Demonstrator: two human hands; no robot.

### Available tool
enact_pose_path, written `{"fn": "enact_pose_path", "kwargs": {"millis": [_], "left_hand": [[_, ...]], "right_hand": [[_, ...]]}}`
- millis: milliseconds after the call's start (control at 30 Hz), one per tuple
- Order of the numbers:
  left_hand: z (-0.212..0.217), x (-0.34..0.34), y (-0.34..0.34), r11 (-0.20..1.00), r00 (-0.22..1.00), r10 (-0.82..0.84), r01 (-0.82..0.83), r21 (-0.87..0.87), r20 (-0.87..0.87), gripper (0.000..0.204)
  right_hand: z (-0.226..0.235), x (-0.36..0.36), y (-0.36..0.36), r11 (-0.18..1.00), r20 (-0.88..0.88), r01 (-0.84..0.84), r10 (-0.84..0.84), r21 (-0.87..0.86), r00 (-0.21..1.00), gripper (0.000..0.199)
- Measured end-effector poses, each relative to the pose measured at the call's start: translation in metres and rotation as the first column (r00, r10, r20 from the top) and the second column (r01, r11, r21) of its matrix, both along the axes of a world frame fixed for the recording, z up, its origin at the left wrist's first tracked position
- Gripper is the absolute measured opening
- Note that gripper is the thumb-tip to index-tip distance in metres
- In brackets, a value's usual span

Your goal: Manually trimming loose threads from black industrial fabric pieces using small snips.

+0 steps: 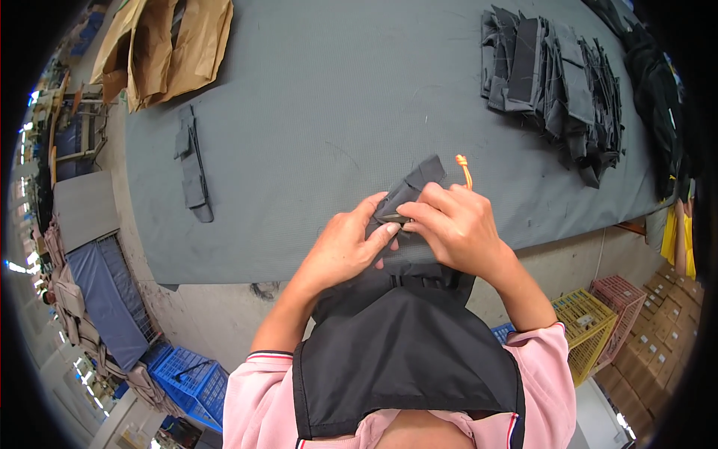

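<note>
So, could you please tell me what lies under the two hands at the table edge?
Under the left hand and right hand lies a dark fabric piece on the grey table, with an orange cord poking out behind. The fingers hide the pinched spot.

Even, fairly bright light, with only soft shadows on the grey table (314, 112). Small window glare spots blow out along the far left edge. Fisheye distortion bends the table edges, and black vignetting fills the corners. The centre is sharp, the rim slightly smeared
</note>
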State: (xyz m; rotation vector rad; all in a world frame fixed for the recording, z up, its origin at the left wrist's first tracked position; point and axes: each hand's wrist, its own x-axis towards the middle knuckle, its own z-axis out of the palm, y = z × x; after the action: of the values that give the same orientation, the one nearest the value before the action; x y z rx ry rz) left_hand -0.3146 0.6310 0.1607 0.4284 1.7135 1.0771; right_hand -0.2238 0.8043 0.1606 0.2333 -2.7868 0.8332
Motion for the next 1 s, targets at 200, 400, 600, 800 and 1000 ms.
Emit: {"fn": "enact_pose_path", "kwargs": {"millis": [200,400,600,800,1000], "left_hand": [[-0.005,0.002,0.003,0.989,0.985,0.133,-0.140,0.053,0.113,0.041],[-0.019,0.006,-0.001,0.913,0.908,0.226,-0.324,0.247,0.354,0.039],[-0.011,0.010,0.000,0.863,0.794,0.204,-0.422,0.279,0.572,0.037],[-0.012,0.012,-0.002,0.856,0.800,0.207,-0.427,0.292,0.563,0.038],[-0.014,0.012,-0.004,0.853,0.801,0.183,-0.418,0.313,0.570,0.038]], "right_hand": [[-0.011,0.010,-0.004,0.965,0.000,0.114,-0.117,-0.237,0.993,0.022],[-0.009,0.023,0.003,0.747,0.094,0.454,-0.472,-0.486,0.877,0.023],[-0.011,0.022,-0.006,0.849,-0.091,0.452,-0.491,-0.273,0.866,0.027],[-0.006,0.019,-0.003,0.893,-0.183,0.418,-0.445,-0.168,0.877,0.029],[-0.006,0.016,0.000,0.923,-0.273,0.384,-0.364,0.019,0.890,0.029]]}}
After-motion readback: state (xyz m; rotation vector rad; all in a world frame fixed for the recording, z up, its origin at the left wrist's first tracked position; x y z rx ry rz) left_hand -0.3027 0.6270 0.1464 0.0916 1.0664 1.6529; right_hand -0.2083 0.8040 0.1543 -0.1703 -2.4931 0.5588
